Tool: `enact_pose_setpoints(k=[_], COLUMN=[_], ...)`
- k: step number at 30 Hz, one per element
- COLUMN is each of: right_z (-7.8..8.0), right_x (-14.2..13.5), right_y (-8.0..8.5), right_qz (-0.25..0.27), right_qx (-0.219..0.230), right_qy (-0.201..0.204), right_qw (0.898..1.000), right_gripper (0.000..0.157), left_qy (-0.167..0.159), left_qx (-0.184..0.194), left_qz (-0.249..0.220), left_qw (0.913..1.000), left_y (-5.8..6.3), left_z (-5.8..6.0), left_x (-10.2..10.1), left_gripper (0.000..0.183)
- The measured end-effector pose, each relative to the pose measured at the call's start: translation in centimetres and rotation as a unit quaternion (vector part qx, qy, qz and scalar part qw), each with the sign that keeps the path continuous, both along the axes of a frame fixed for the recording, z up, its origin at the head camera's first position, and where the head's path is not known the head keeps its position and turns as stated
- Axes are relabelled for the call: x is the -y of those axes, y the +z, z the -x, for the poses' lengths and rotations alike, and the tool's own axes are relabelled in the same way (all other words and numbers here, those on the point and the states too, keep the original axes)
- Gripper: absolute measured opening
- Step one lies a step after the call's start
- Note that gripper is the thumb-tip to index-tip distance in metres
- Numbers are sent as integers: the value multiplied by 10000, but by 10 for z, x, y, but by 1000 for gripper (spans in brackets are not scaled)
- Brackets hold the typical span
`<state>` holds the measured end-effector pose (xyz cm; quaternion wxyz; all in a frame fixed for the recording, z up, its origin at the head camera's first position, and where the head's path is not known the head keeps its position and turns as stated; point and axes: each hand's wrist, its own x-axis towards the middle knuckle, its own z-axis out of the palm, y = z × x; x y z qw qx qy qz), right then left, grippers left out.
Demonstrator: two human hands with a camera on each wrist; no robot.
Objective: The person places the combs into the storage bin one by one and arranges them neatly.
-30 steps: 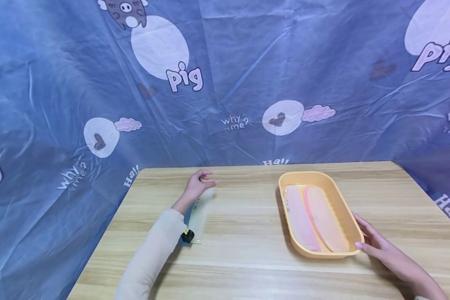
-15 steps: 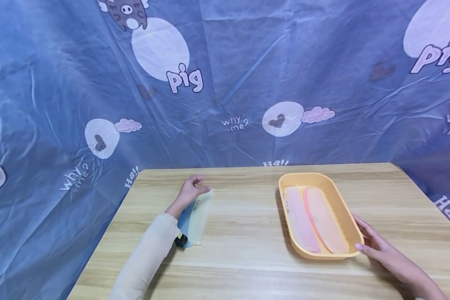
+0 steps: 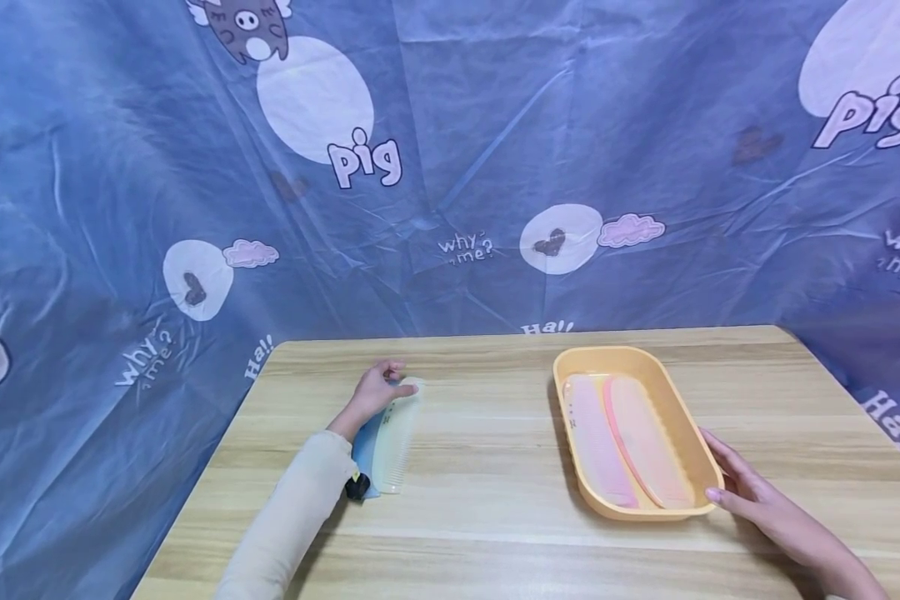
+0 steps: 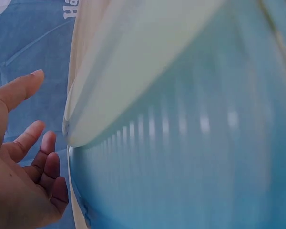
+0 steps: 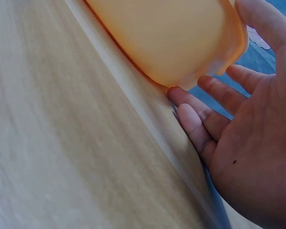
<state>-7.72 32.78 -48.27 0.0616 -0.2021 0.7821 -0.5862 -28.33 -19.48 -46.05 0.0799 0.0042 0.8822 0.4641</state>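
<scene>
On the left of the table, a pale green comb (image 3: 394,446) lies partly over a blue comb (image 3: 365,454). My left hand (image 3: 375,393) is at their far end, thumb and fingers apart, the thumb by the green comb's tip. In the left wrist view the fingers (image 4: 31,138) stand clear of the blue comb (image 4: 181,162) and hold nothing. My right hand (image 3: 756,500) holds the right side of a yellow-orange tray (image 3: 686,433), thumb at the rim and fingers along the outer wall. In the tray lie a lilac-pink comb (image 3: 598,450) and a peach-pink comb (image 3: 652,442).
The wooden table (image 3: 487,483) stretches between the two combs and the tray. Behind it hangs a blue printed cloth (image 3: 450,167). A small black object (image 3: 357,487) sits at the left sleeve's cuff.
My left hand has come back toward me and slightly left, down to the combs' far end, uncovering more of the blue comb. The right hand and tray stay put.
</scene>
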Motion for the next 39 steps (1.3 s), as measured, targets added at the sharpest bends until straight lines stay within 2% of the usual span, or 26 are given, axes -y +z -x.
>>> enact_pose_setpoints(k=[7, 20, 30, 39], right_z=[-1, 0, -2, -1], right_x=[0, 0, 1, 1], right_y=[1, -1, 0, 0], right_qz=[6, 28, 17, -18], right_qx=[37, -33, 4, 91], right_qy=[27, 24, 17, -16], right_qw=[10000, 10000, 10000, 10000], right_gripper=[73, 74, 73, 72], left_qy=[-87, -277, -417, -403], left_qx=[76, -211, -368, -319], left_qz=[398, 1018, 1699, 1846], left_qw=[9991, 9942, 9839, 9815], left_y=[-1, -2, -2, 0], left_z=[0, -2, -3, -4], left_x=[1, 0, -6, -10], left_gripper=[55, 57, 64, 61])
